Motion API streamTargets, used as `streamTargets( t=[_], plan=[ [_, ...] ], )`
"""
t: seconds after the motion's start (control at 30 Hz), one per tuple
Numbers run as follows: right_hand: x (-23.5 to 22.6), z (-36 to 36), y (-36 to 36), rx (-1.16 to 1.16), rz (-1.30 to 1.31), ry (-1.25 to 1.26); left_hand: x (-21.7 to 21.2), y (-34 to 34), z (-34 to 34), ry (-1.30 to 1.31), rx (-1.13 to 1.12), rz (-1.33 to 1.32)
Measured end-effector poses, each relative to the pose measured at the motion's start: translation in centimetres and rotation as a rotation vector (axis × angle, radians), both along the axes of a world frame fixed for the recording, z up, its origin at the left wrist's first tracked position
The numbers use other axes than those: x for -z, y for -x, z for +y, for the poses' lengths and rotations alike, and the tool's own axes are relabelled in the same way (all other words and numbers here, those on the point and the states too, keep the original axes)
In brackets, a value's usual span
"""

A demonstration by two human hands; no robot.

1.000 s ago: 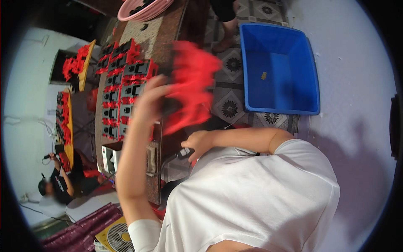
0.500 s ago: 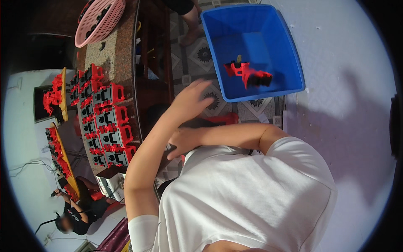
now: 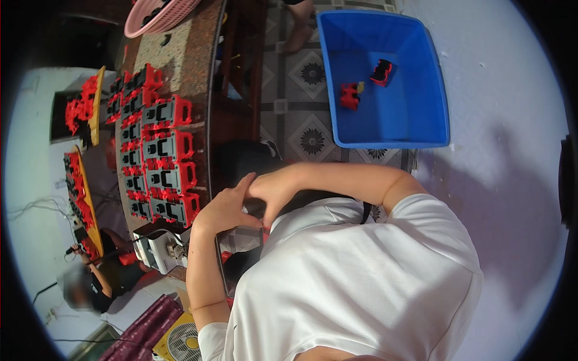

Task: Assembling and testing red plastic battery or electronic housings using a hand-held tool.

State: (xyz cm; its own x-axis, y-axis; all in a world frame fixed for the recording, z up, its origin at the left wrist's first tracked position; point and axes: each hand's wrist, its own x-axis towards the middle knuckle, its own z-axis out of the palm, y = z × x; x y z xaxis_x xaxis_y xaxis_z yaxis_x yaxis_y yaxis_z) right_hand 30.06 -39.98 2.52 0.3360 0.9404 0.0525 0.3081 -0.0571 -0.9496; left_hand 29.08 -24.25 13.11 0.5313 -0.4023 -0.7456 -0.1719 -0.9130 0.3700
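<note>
Blue plastic bin [image 3: 421, 129] on the patterned tile floor [image 3: 295, 108], and inside it just two red-and-black plastic parts [image 3: 349, 95], lying apart near the far end. Over on the tabletop [image 3: 186, 60], rows of the same red-and-black pieces [image 3: 159, 159] stand packed side by side, with a pink basket [image 3: 158, 15] at the far edge. Left hand [image 3: 226, 207] and right hand [image 3: 274, 189] meet fingertip to fingertip just beside the tabletop's rim; their grip is loosely curled, and whether anything sits inside I cannot tell. A white machine [image 3: 161, 246] sits at the near end. The white shirt [image 3: 355, 283] blocks everything below.
</note>
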Motion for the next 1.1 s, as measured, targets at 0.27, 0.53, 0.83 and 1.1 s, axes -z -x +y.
streamTargets(
  t=[0.27, 0.53, 0.83, 1.1],
  plan=[
    [18.8, -12.6, -11.3, 1.609, -0.188, 0.435, -0.5, 4.3, 7.4, 0.203, -0.577, -0.148],
    [36.3, -16.0, -13.0, 1.675, 0.358, 0.566, 0.3, 9.4, 12.0, 0.517, -1.027, -0.164],
    [36.4, -8.3, -18.4, 1.656, 0.345, 0.474, 1.3, 8.9, 14.2, 0.463, -1.113, -0.118],
    [34.5, 3.1, -23.2, 1.571, 0.351, 0.685, 1.4, 8.6, 14.4, 0.437, -1.158, -0.118]
  ],
)
